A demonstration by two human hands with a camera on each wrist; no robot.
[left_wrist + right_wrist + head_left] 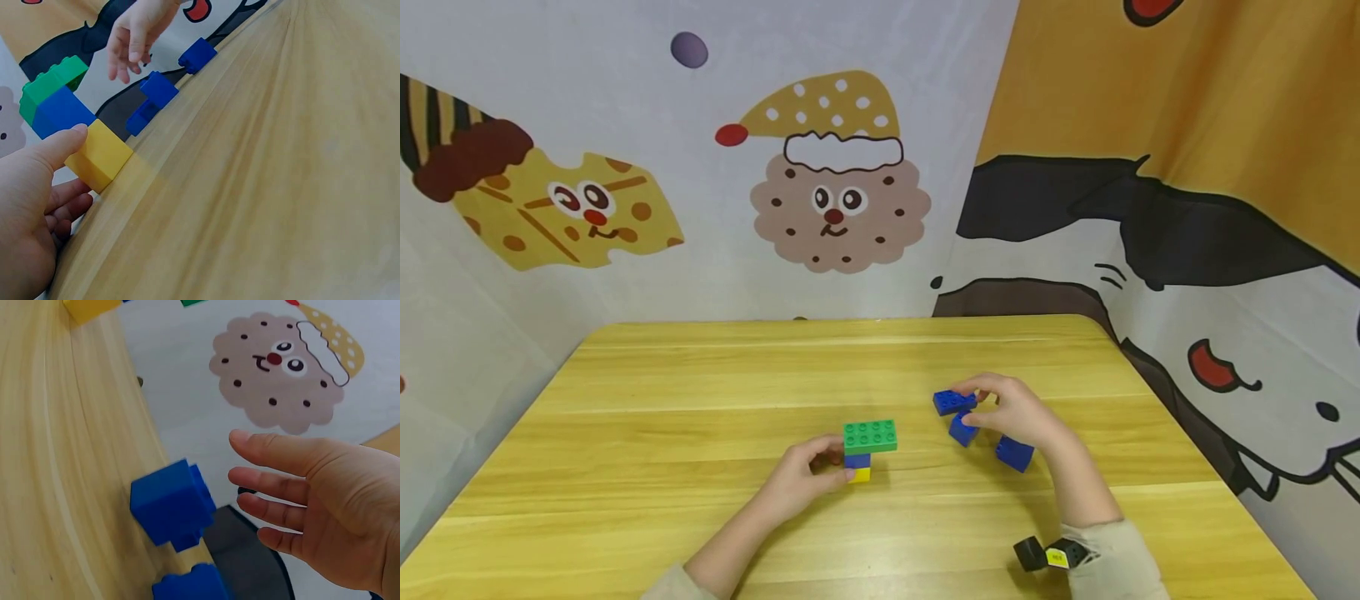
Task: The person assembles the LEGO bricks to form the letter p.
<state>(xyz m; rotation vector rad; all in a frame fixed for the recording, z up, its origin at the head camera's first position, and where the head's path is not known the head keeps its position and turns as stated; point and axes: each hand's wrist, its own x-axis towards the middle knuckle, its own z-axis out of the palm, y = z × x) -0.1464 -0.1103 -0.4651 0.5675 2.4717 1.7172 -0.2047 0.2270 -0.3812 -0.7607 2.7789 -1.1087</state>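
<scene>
A small stack of toy building bricks stands on the table: a yellow brick (100, 155) at the bottom, a blue brick (61, 112) over it and a long green brick (870, 438) across the top. My left hand (800, 481) grips this stack low down, the thumb on the yellow brick's side. To the right, my right hand (1017, 412) hovers over loose blue bricks, its fingers apart and holding nothing in the right wrist view. These are a flat blue brick (950, 403), a blue block (167, 503) beside it, and another blue brick (1015, 455) nearer the wrist.
The wooden table (700, 375) ends at a rounded back edge before a cartoon-printed curtain (715, 242). A black device with a yellow label (1057, 557) sits at the right sleeve (1112, 554).
</scene>
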